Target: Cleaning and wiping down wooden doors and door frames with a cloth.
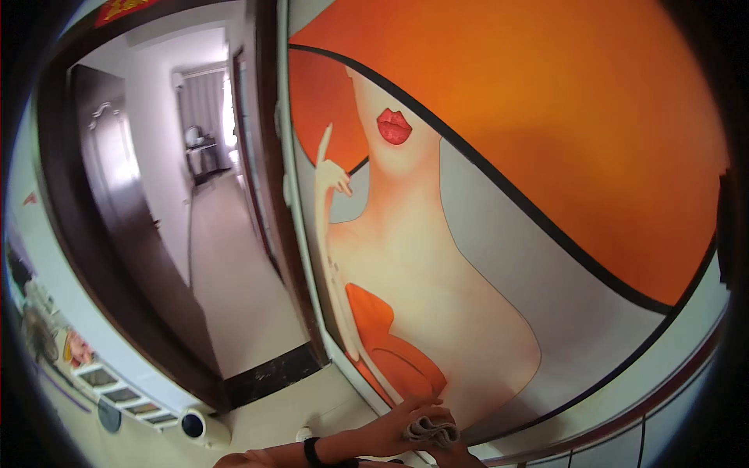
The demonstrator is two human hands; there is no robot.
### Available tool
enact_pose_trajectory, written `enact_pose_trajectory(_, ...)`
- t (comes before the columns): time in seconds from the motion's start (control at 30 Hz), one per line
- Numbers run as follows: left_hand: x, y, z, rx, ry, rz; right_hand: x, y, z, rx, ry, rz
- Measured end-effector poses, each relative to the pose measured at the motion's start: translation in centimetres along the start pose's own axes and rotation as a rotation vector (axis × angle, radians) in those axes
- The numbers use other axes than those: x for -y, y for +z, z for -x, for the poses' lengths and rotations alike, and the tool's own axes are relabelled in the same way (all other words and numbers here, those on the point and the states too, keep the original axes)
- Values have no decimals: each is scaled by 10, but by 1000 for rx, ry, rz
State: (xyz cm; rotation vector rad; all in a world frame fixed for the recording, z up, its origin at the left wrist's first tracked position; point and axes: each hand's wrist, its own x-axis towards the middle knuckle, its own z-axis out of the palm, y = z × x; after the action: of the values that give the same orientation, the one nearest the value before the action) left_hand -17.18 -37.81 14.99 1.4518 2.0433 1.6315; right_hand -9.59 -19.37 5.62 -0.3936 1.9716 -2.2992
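Observation:
A folded grey cloth (432,432) is bunched between my two hands at the bottom of the view, right of centre. My left hand (404,422) comes in from the lower left, with a black band on its wrist, and its fingers lie around the upper side of the cloth. From below, my right hand (455,455) holds the cloth's lower side; part of this hand is cut off by the picture's edge. Behind the hands stands a large wall mural (409,263) of a painted figure with red lips under a wide orange hat. Whether a fingertip touches the mural cannot be told.
Left of the mural, a dark-framed doorway (292,234) with an open dark door (126,205) leads to a corridor. A white cylindrical bin (213,430) and a white rack (126,395) stand at lower left. A dark red rail (643,383) curves along the lower right.

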Motion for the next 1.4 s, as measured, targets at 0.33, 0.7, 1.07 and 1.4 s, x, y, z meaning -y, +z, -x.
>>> enact_pose_trajectory(0.33,76,-109,2,687,34,2,-22,99,-12,-762,79,168)
enact_pose_trajectory(0.7,101,-175,-21,-13,304,-351,126,138,1,-1713,-770,73)
enact_pose_trajectory(1.07,70,-110,-24,-65,298,-443,256,24,32,-1506,-763,1166)
enact_pose_trajectory(1.4,15,17,-43,-220,263,-536,225,-12,41,-905,-663,1343)
